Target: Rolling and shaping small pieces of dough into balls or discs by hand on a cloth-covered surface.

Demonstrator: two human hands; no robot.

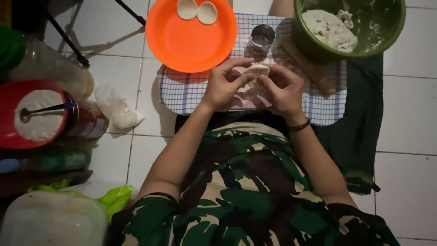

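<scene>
Both hands meet over a blue-checked white cloth [182,93] on the tiled floor. My left hand [225,84] and my right hand [282,89] pinch a small pale piece of dough [257,69] between their fingertips. Just beyond them lies an orange plate [191,41] with two folded dough pieces [197,10] at its far rim. A small metal cup [263,35] stands right of the plate. A wooden rolling pin [309,68] lies diagonally on the cloth, right of my right hand.
A green bowl [391,32] with a lump of dough [330,29] sits at top right. At left are a red bowl [9,132] of flour with a spoon, a jar, a clear bag of flour [116,109], plastic containers and a dark tripod leg.
</scene>
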